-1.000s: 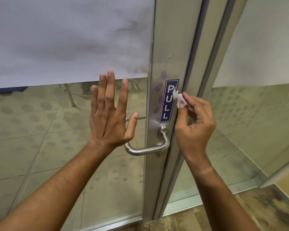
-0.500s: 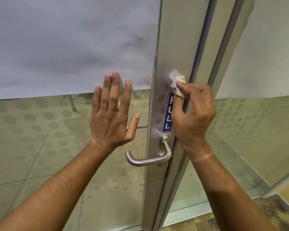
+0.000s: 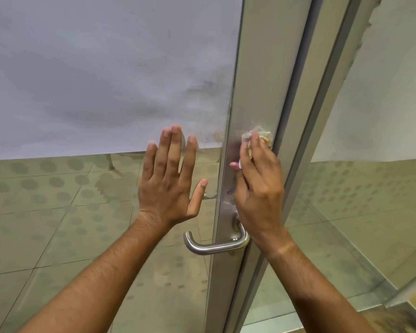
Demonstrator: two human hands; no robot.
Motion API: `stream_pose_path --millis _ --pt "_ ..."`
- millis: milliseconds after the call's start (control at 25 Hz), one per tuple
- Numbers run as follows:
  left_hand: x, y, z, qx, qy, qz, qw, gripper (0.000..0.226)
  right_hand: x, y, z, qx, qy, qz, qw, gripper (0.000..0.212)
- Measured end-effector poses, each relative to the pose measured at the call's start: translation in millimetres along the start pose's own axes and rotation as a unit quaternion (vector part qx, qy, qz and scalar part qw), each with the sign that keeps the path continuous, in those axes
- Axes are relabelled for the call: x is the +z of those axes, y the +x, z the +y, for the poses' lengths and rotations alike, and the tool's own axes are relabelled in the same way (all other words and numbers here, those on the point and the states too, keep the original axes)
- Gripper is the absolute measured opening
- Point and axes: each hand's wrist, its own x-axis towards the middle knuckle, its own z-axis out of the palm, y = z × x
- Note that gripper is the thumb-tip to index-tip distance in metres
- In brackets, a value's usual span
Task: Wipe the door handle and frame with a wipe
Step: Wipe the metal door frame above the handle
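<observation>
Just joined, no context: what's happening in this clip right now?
A person is cleaning a glass door. The right hand presses a crumpled wipe against the metal door frame, above the lever handle. The left hand is spread open, flat on or near the glass pane, apparently steadying the door. The handle is not being touched at this moment.

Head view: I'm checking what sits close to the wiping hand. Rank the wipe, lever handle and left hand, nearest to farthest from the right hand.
1. wipe: under the right hand, on the frame.
2. lever handle: just below the wrist.
3. left hand: leftward, flat on the glass.
</observation>
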Motion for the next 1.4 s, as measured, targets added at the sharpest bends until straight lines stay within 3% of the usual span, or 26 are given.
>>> stream_pose_path --millis 160,440,680,880,1080,1280,1400 --pt "1 0 0 0.002 -0.003 -0.001 1.000 0.091 4 1 0 -0.009 0.019 -0.013 1.000 0.037" --pt "3 0 1 0.001 -0.008 0.004 1.000 0.088 8 -3 -9 0.019 -0.004 -0.104 0.994 0.076" --pt "3 -1 1 0.002 -0.006 0.000 1.000 0.088 4 -24 -4 -0.008 -0.055 -0.189 0.980 0.083" --pt "2 -1 1 0.002 -0.005 0.002 1.000 0.087 13 3 -6 0.033 -0.031 -0.117 0.992 0.084" --pt "3 -1 1 0.002 -0.003 0.001 1.000 0.088 2 -34 6 -0.037 -0.056 -0.213 0.975 0.083" --pt "2 -1 2 -0.001 0.001 0.001 1.000 0.087 8 -15 2 0.054 -0.014 -0.136 0.989 0.082" --pt "2 -1 2 0.000 0.000 0.000 1.000 0.088 14 -11 -3 0.013 -0.011 -0.143 0.990 0.080"
